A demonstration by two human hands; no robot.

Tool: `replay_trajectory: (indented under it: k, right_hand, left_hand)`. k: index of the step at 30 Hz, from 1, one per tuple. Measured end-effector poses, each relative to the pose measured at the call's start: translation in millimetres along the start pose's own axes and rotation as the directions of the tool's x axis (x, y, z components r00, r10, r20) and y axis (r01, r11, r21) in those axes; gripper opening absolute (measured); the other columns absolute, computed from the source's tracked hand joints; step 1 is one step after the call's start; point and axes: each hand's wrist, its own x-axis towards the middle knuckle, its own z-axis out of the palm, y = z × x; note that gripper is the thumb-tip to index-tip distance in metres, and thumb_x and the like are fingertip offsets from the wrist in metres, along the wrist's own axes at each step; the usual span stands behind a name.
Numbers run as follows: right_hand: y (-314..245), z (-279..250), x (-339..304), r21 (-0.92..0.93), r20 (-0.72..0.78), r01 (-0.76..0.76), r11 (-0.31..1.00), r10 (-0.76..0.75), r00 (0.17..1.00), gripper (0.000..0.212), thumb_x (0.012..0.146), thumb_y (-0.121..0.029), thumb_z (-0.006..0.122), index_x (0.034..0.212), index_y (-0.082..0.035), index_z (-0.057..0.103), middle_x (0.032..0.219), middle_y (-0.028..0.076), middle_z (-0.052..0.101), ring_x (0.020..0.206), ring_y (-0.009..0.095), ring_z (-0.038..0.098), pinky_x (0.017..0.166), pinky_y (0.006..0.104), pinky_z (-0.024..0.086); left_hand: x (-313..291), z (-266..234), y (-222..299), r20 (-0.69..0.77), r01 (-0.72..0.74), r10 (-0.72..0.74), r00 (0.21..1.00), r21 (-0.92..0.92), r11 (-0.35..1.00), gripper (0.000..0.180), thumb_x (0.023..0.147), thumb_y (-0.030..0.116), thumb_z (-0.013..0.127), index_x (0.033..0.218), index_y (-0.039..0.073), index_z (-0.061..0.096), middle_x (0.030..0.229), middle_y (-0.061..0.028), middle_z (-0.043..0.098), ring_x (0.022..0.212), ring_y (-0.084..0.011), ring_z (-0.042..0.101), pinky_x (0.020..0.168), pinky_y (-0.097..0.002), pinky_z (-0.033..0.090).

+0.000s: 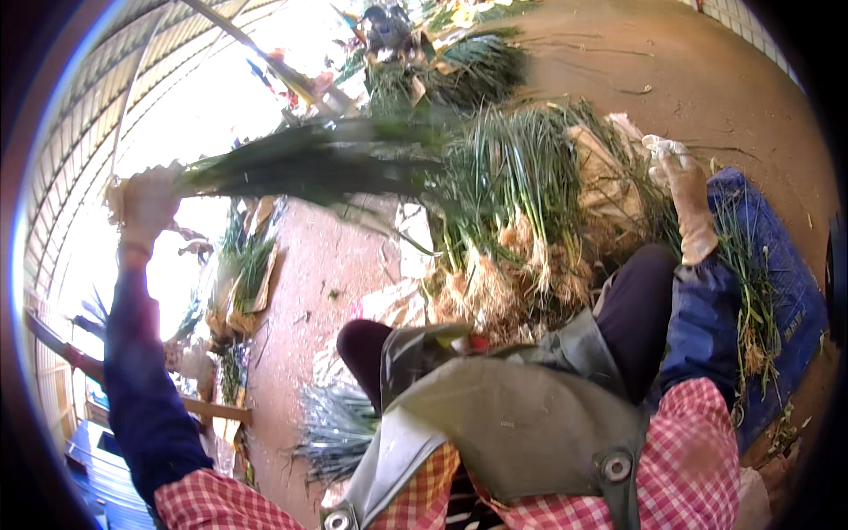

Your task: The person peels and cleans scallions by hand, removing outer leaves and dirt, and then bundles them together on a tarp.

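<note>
High at the left, my gloved left hand [148, 201] is closed round the root end of a bunch of green onions [309, 163]. The bunch stretches sideways to the right, its long green leaves smeared by motion. My right hand [687, 190], also gloved, is at the right beyond the large heap of green onions [521, 203]. Its fingers look curled in; what they hold, if anything, cannot be made out. The heap lies in front of my knees, its pale, stringy roots toward me and its leaves pointing away.
A blue plastic sheet or crate [768, 309] with loose green onions on it stands at the right. Another bunch [336, 428] lies by my left knee. Further piles [243, 265] line the left side. Beyond the heap, a person [389, 31] is near more onions.
</note>
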Motion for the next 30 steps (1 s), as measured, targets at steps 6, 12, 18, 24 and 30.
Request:
replay_trajectory:
  k: [6, 12, 18, 24, 30]
  right_hand:
    - [-17, 13, -21, -0.073, 0.081, -0.080, 0.994, 0.086, 0.993, 0.027, 0.095, -0.023, 0.056, 0.111, -0.003, 0.066, 0.096, 0.008, 0.071, 0.083, 0.013, 0.067, 0.064, 0.0268, 0.054]
    - [-23, 31, -33, 0.006, 0.332, -0.119, 0.993, 0.111, 0.937, 0.019, 0.095, -0.014, 0.056, 0.107, -0.002, 0.063, 0.105, 0.007, 0.069, 0.082, 0.012, 0.065, 0.065, 0.0247, 0.055]
    - [-17, 44, -42, -0.014, 0.396, -0.101, 0.995, 0.098, 0.913, 0.022, 0.092, -0.022, 0.058, 0.101, -0.004, 0.069, 0.084, 0.005, 0.070, 0.065, 0.011, 0.060, 0.062, 0.0268, 0.051]
    - [-22, 51, -42, -0.136, 0.499, -0.036, 0.990, 0.100, 0.861, 0.025, 0.094, -0.025, 0.056, 0.100, -0.005, 0.069, 0.088, 0.004, 0.070, 0.075, 0.013, 0.063, 0.066, 0.0283, 0.050]
    - [-32, 96, -39, -0.099, 0.621, 0.138, 0.985, -0.047, 0.782, 0.040, 0.096, -0.041, 0.050, 0.113, -0.009, 0.066, 0.110, 0.007, 0.069, 0.100, 0.021, 0.063, 0.089, 0.0343, 0.049]
  left_hand:
    - [16, -9, -41, 0.174, 0.282, -0.222, 0.959, -0.574, 0.769, 0.015, 0.072, 0.000, 0.056, 0.085, 0.005, 0.061, 0.071, -0.0063, 0.058, 0.066, -0.0169, 0.056, 0.059, -0.0324, 0.045]
    - [34, -32, -73, 0.368, 0.490, -0.328, 0.870, -0.715, 0.499, 0.032, 0.065, 0.004, 0.065, 0.097, 0.006, 0.065, 0.079, -0.0099, 0.064, 0.077, -0.0203, 0.062, 0.069, -0.0344, 0.047]
    - [37, -32, -84, 0.338, 0.475, -0.335, 0.880, -0.675, 0.565, 0.029, 0.064, 0.001, 0.062, 0.093, 0.006, 0.063, 0.075, -0.0078, 0.062, 0.072, -0.0186, 0.061, 0.063, -0.0342, 0.046]
    - [34, -37, -87, 0.341, 0.432, -0.270, 0.900, -0.778, 0.457, 0.038, 0.064, -0.004, 0.057, 0.100, 0.004, 0.064, 0.079, 0.0026, 0.056, 0.071, -0.0091, 0.049, 0.062, -0.0261, 0.038]
    - [28, -37, -83, 0.266, 0.350, -0.281, 0.922, -0.883, 0.314, 0.032, 0.065, 0.003, 0.060, 0.097, 0.003, 0.062, 0.068, 0.0031, 0.052, 0.059, -0.0076, 0.048, 0.052, -0.0249, 0.039]
